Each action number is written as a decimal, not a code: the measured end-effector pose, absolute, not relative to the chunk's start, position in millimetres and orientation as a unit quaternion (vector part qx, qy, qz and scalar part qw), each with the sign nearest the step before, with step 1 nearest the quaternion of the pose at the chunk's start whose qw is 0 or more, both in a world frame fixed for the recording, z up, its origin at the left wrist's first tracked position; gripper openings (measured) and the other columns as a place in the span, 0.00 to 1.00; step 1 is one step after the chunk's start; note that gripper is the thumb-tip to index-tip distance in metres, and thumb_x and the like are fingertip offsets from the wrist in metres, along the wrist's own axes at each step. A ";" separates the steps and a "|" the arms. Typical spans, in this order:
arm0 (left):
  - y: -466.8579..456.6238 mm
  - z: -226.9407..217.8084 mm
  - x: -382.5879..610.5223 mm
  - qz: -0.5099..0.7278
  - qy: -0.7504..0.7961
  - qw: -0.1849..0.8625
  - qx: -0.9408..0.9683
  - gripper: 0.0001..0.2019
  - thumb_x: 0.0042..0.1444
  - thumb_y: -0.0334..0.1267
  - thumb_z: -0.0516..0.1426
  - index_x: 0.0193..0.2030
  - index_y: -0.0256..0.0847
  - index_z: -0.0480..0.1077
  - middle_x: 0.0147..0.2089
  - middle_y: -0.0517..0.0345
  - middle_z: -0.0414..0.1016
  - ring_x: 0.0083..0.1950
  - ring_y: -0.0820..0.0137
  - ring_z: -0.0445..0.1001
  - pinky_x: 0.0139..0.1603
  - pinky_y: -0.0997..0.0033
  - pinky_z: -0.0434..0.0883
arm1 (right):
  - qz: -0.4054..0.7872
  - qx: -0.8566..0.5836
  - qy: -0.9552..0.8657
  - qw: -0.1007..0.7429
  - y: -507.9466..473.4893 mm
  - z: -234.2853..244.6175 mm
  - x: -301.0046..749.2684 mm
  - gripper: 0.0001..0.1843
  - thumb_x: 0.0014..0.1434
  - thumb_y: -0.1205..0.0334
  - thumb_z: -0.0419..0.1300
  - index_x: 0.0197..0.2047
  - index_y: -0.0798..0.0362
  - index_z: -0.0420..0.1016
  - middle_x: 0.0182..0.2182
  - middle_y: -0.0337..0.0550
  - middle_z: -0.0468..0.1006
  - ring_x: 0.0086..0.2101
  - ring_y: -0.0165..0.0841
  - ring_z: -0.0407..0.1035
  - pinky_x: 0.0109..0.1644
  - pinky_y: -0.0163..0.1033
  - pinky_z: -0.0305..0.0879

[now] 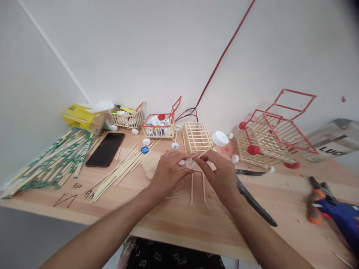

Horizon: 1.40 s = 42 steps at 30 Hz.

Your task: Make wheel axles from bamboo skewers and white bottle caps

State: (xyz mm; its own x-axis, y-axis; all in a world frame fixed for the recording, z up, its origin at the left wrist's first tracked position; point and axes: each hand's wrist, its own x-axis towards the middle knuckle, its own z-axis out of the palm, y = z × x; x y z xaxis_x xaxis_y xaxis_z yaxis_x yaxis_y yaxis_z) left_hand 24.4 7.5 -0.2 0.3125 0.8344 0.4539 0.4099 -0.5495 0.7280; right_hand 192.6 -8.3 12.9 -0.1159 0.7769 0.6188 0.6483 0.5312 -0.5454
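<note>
1. The left hand (168,172) and right hand (221,173) meet just in front of the bare stick crate (196,137). The left grip is pinched on a small white bottle cap (190,163); the right grip is pressed around a thin wooden skewer (206,151) that carries a second white cap (220,138) at its far end.
2. The skewer looks slender. My guess is that pushing it hard into the pinched cap could snap it or bend it off line.
3. If the skewer tip slips off the cap's smooth face, it could jab the left fingertips right behind it.
4. The far cap hangs close beside the crate; a swing of the skewer might knock against the crate's frame.
5. Scissors (254,200) lie on the surface (179,220) to the right of the crate, just past the right wrist. A dropped elbow could catch them.
6. Loose skewers (123,168) lie left of the crate, and a released cap could roll in among them.
</note>
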 end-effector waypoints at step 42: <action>4.9 -7.3 25.1 0.444 0.420 0.230 0.758 0.15 0.45 0.38 0.68 0.41 0.42 0.75 0.41 0.57 0.78 0.48 0.64 0.71 0.50 0.63 0.67 | 0.095 -0.486 -0.734 0.465 -9.0 5.6 186.1 0.11 0.61 0.58 0.58 0.28 0.51 0.70 0.26 0.37 0.75 0.29 0.31 0.69 0.35 0.35 0.61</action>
